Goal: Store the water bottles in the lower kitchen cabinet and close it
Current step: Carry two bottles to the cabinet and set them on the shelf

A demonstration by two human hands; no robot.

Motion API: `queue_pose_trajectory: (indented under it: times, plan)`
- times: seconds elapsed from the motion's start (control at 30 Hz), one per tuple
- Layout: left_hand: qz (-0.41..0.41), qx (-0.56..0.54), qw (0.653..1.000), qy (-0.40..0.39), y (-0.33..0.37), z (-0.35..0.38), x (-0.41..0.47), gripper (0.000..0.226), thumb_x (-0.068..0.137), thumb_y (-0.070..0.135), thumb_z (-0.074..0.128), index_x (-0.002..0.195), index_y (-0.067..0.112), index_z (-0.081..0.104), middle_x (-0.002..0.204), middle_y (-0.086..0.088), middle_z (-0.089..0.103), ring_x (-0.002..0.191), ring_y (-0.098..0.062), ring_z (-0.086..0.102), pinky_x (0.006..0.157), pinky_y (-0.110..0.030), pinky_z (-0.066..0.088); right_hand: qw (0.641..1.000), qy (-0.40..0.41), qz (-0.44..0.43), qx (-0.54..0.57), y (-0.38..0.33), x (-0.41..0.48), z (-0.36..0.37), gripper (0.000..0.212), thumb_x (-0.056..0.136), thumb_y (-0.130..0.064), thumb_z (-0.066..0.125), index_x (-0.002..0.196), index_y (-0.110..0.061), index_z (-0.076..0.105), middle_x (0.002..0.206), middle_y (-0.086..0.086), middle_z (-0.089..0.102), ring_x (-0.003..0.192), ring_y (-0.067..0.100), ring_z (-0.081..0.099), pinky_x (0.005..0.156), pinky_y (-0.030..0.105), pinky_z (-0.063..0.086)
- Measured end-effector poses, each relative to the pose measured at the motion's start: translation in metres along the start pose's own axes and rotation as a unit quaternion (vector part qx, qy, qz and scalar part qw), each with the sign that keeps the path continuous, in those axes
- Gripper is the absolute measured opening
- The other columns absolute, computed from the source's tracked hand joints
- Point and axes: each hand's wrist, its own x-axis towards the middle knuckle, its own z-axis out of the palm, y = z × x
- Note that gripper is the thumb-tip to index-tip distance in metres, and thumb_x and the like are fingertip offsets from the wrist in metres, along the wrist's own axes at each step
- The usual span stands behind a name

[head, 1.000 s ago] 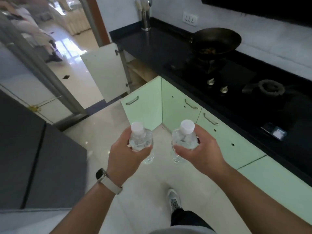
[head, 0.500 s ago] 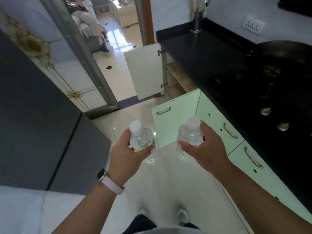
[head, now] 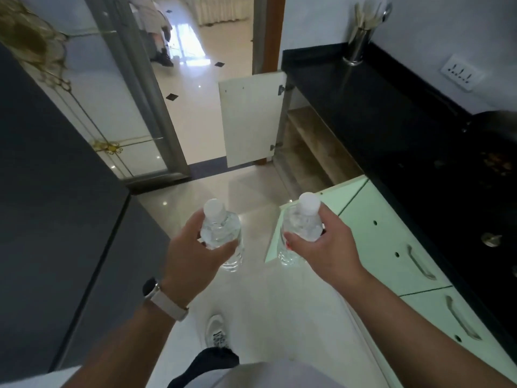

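I carry two clear water bottles with white caps, upright, over the pale floor. My left hand (head: 193,256) grips the left bottle (head: 221,233) around its upper body. My right hand (head: 321,245) grips the right bottle (head: 302,228) just below its cap. Ahead, under the far end of the black counter (head: 349,107), the lower cabinet (head: 307,152) stands open; its white door (head: 251,119) is swung out to the left, and a wooden shelf shows inside with nothing visible on it.
Mint-green cabinet doors (head: 397,242) with metal handles run along the right. A dark grey unit (head: 56,219) fills the left side. A steel utensil holder (head: 358,49) stands at the counter's back. A doorway (head: 207,65) opens ahead. My shoe (head: 216,331) is on the floor below.
I have walked forward and turned left: the open cabinet and its door are nearer and more central, and the wok slid to the right edge. Both hands still hold their bottles.
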Motion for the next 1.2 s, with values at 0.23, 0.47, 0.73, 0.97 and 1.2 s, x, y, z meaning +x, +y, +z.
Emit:
queue_pose_trajectory:
  times: [0.23,0.47,0.73,0.97,1.2]
  plan:
    - [0.032,-0.008,0.999,-0.012,-0.036,-0.056,0.102,0.065,0.064,0.052,0.083,0.12,0.057,0.049,0.093,0.035,0.065,0.086,0.011,0.066,0.069,-0.006,0.051,0.999,0.039,0.011,-0.033,-0.052,0.065,0.07,0.049,0.059,-0.066,0.069,0.102,-0.055,0.049,0.09,-0.034,0.059,0.092,-0.007,0.058,0.075,0.025,0.054]
    - [0.041,-0.019,0.997,-0.059,-0.061,-0.071,0.166,0.059,0.064,0.057,0.077,0.119,0.05,0.058,0.101,0.021,0.071,0.091,0.002,0.068,0.079,-0.033,0.06,0.998,0.038,0.026,-0.036,-0.078,0.104,0.106,0.052,0.07,-0.054,0.078,0.113,-0.042,0.052,0.101,-0.022,0.063,0.093,-0.001,0.062,0.076,0.017,0.049]
    - [0.071,0.015,0.993,-0.094,-0.06,-0.051,0.237,0.044,0.068,0.058,0.074,0.106,0.049,0.055,0.092,0.032,0.068,0.083,0.007,0.066,0.067,-0.016,0.055,0.997,0.056,0.052,-0.033,-0.066,0.168,0.117,0.061,0.066,-0.061,0.071,0.12,-0.037,0.055,0.105,-0.018,0.064,0.099,0.007,0.062,0.088,0.037,0.056]
    - [0.061,0.039,0.989,-0.131,-0.063,-0.024,0.33,0.043,0.068,0.056,0.073,0.107,0.051,0.056,0.093,0.018,0.071,0.083,-0.003,0.07,0.07,-0.039,0.063,0.995,0.048,0.081,-0.017,-0.049,0.262,0.137,0.068,0.062,-0.065,0.066,0.122,-0.033,0.056,0.106,-0.013,0.065,0.097,0.011,0.063,0.086,0.042,0.055]
    - [0.066,0.014,0.986,-0.154,-0.055,0.009,0.418,0.056,0.074,0.041,0.083,0.124,0.023,0.065,0.102,0.01,0.073,0.091,-0.009,0.072,0.075,-0.035,0.062,0.993,0.062,0.1,0.013,-0.043,0.342,0.139,0.061,0.063,-0.059,0.069,0.116,-0.03,0.06,0.1,-0.011,0.068,0.09,0.01,0.065,0.083,0.041,0.056]
